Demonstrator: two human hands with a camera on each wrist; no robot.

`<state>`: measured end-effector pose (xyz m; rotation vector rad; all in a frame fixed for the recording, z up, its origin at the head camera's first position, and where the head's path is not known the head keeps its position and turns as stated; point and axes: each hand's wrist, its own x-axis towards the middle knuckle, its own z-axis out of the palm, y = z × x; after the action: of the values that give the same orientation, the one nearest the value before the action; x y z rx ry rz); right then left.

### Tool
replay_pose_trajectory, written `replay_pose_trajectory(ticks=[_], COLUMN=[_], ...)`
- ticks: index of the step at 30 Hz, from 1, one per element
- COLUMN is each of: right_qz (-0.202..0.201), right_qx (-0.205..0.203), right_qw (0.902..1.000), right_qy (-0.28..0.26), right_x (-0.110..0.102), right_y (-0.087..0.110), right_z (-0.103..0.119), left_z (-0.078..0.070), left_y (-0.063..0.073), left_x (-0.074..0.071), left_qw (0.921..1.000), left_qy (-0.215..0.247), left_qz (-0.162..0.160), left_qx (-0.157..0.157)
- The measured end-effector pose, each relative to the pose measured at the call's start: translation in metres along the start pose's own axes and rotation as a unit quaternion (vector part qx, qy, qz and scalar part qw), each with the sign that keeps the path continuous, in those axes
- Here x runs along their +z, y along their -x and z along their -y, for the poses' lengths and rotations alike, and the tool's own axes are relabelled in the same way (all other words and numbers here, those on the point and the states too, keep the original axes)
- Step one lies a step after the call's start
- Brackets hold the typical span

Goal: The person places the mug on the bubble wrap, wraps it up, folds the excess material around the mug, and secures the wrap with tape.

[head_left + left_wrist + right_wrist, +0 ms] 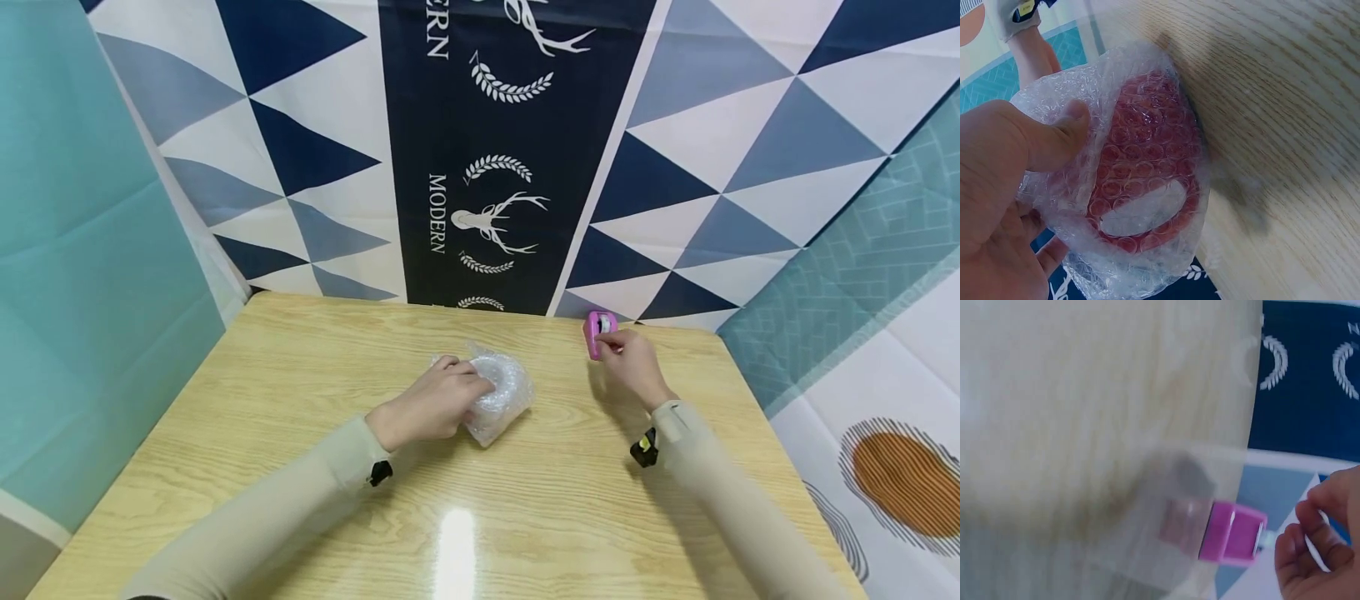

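My left hand [435, 400] grips a bubble-wrapped object [502, 396] near the middle of the table. In the left wrist view, the thumb presses on the clear bubble wrap [1141, 272], and the other fingers go behind it. Something red with a pale oval patch [1144, 209] shows through; its kind is hidden by the wrap. At the table's back right, a small pink tape dispenser [592, 335] stands by my right hand [633, 362]. In the right wrist view, the fingers and thumb are curled together beside the dispenser [1232, 532], seemingly pinching a pale tape end [1267, 539].
The light wood table [337, 350] ends at a patterned cloth [495, 250] behind it. Teal cloth [90, 275] hangs along the left side, and another patterned cloth [862, 400] along the right. Small black devices sit at both wrists.
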<state>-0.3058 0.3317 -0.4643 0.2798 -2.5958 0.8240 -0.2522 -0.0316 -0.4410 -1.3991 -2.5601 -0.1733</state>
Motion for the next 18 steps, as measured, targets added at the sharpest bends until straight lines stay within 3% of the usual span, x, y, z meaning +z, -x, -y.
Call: replay_pose_trajectory(ticks=[5, 9, 14, 18], right_qz=[0.037, 0.083, 0.164, 0.197], right_qx=[0.086, 0.132, 0.159, 0.171], right_qw=[0.9956, 0.9876, 0.9732, 0.9652], right_qy=[0.008, 0.013, 0.026, 0.017], right_x=[-0.011, -0.015, -0.016, -0.017], right_y=[-0.008, -0.014, -0.026, -0.036], right_z=[-0.011, -0.018, -0.027, -0.034], left_z=[0.000, -0.001, -0.001, 0.000], left_y=[-0.001, -0.001, -0.002, -0.003], left_x=[-0.002, -0.001, 0.000, 0.000], left_qw=[0.9998, 0.9993, 0.9993, 0.9991], left_qy=[0.017, 0.021, 0.019, 0.016], left_qz=[0.009, 0.026, 0.028, 0.032], left_qx=[-0.010, -0.016, -0.018, -0.022])
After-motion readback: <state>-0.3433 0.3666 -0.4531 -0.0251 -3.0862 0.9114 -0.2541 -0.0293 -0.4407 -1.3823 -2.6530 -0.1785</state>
